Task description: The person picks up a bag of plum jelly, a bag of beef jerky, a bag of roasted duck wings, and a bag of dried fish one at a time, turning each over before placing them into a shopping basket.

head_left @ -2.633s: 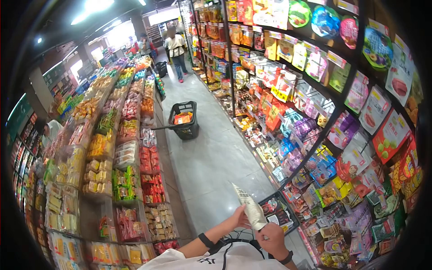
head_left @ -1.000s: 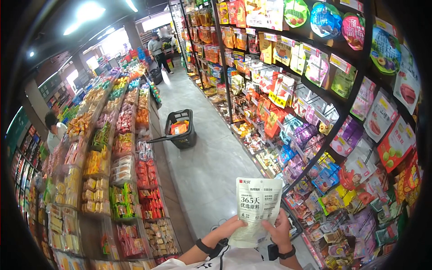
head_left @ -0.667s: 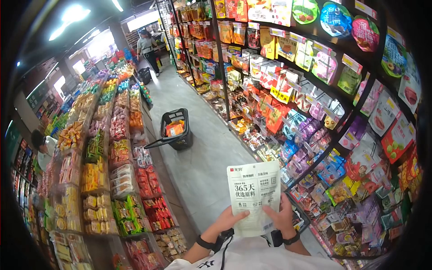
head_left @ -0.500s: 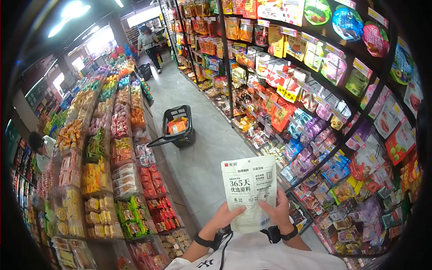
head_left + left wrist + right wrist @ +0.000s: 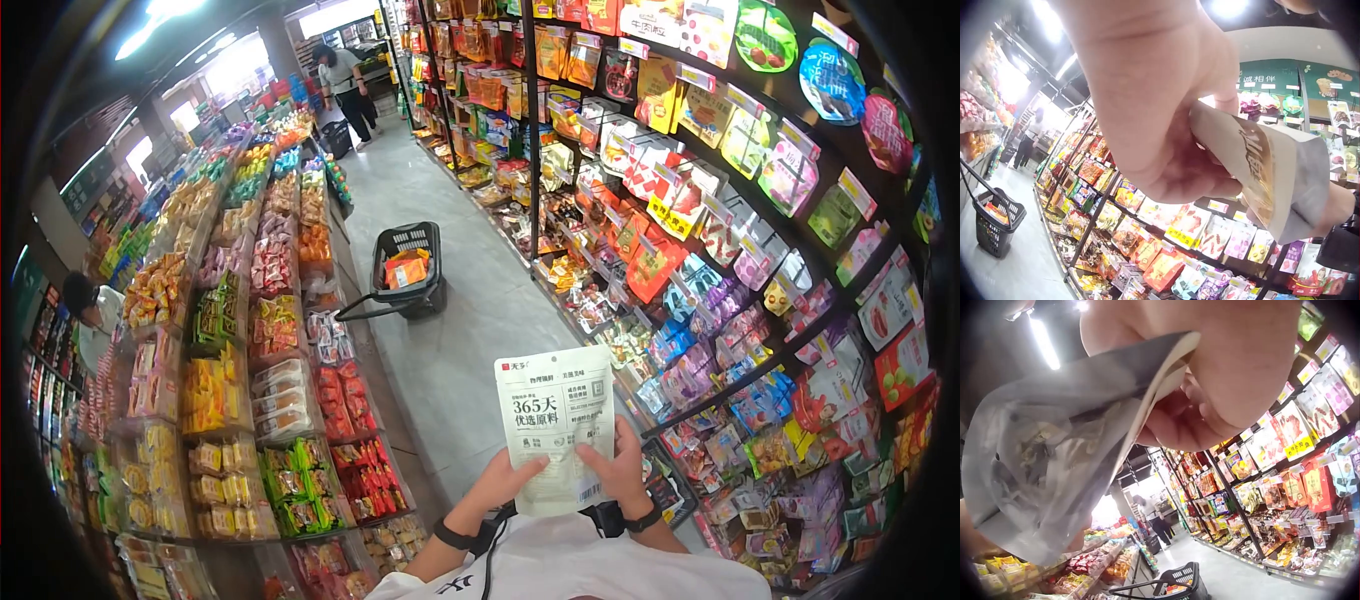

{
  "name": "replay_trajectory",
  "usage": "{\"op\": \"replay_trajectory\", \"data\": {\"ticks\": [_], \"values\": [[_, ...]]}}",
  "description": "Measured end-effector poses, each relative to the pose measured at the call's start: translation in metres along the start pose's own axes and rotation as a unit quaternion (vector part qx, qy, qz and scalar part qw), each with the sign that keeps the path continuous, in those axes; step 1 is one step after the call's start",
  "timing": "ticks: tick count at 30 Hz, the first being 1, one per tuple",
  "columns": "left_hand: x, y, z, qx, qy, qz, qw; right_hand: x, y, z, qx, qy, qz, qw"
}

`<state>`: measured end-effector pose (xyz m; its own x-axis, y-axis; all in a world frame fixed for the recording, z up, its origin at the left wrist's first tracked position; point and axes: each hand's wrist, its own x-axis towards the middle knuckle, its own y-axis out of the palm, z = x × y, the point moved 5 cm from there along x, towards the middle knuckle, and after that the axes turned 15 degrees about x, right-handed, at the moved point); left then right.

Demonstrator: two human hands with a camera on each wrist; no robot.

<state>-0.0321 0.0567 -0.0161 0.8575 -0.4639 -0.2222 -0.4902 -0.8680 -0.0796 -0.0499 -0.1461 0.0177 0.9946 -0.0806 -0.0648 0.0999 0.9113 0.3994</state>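
Observation:
Both hands hold a cream snack pouch upright in front of the chest, its printed face turned toward the head camera. My left hand grips the left edge, thumb across the front and fingers behind. On the right edge, my right hand pinches it the same way. The left wrist view shows the fingers of the left hand curled behind the pouch. In the right wrist view the pouch's clear bottom shows small packets inside, and the right hand wraps its edge.
A black shopping basket with an orange packet stands on the aisle floor ahead. Bins of wrapped snacks line the left, and racks of hanging pouches the right. Another dark basket sits low beside the right hand. A person stands far ahead.
The pouch, first seen nearly edge-on, has been turned so its printed face is toward the head camera, with a hand on each side. The view has shifted, and the far person has changed position.

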Motion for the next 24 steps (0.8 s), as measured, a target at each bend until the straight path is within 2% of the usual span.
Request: {"op": "replay_trajectory", "data": {"ticks": [7, 13, 16, 22, 24], "values": [[0.066, 0.001, -0.012, 0.002, 0.000, -0.028, 1.000, 0.062, -0.028, 0.010, -0.001, -0.034, 0.016, 0.999], [0.141, 0.023, -0.048, 0.069, -0.007, 0.006, 0.998, 0.111, -0.077, 0.037, 0.000, -0.047, -0.002, 0.999], [0.172, 0.040, -0.061, 0.091, -0.017, 0.032, 0.995, 0.127, -0.094, 0.055, 0.062, -0.086, -0.035, 0.994], [0.216, 0.060, -0.059, 0.042, -0.022, 0.059, 0.997, 0.156, -0.129, 0.054, 0.067, -0.057, -0.051, 0.995], [0.225, 0.059, -0.057, 0.061, -0.036, 0.067, 0.995, 0.166, -0.134, 0.054, 0.067, -0.056, -0.047, 0.995]]}}
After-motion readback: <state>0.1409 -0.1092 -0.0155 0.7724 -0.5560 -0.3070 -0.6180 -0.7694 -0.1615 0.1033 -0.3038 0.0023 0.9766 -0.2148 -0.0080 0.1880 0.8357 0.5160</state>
